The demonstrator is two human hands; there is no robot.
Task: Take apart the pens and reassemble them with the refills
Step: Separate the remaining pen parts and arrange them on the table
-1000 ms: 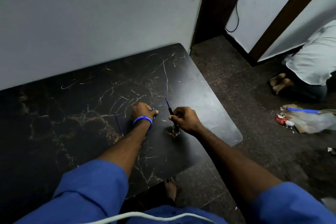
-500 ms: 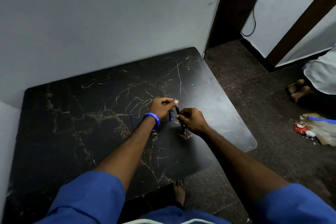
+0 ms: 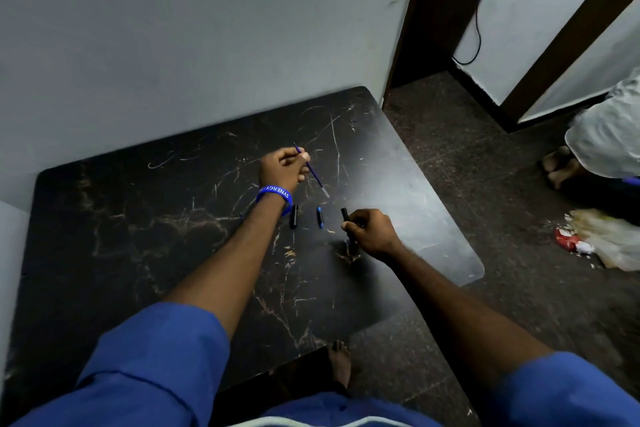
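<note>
My left hand (image 3: 282, 168), with a blue wristband, pinches a thin blue refill (image 3: 313, 173) and holds it slanted above the black marble-patterned table (image 3: 138, 236). My right hand (image 3: 369, 230) grips a black pen barrel (image 3: 345, 217) that stands nearly upright, its lower end hidden in the fist. Between the two hands, a black pen part (image 3: 293, 216) and a small blue pen part (image 3: 320, 217) lie flat on the table. Part of another thin blue refill seems to show beside my left forearm, mostly hidden.
A grey wall (image 3: 173, 45) runs along the table's far edge. Right of the table lies dark floor with a plastic bag and litter (image 3: 602, 239). Another person in white (image 3: 609, 135) sits at the far right. My bare foot (image 3: 341, 366) rests below the table's near edge.
My left hand has drawn the blue refill out of the barrel and lifted it away toward the wall. Two pen parts now lie on the table between my hands.
</note>
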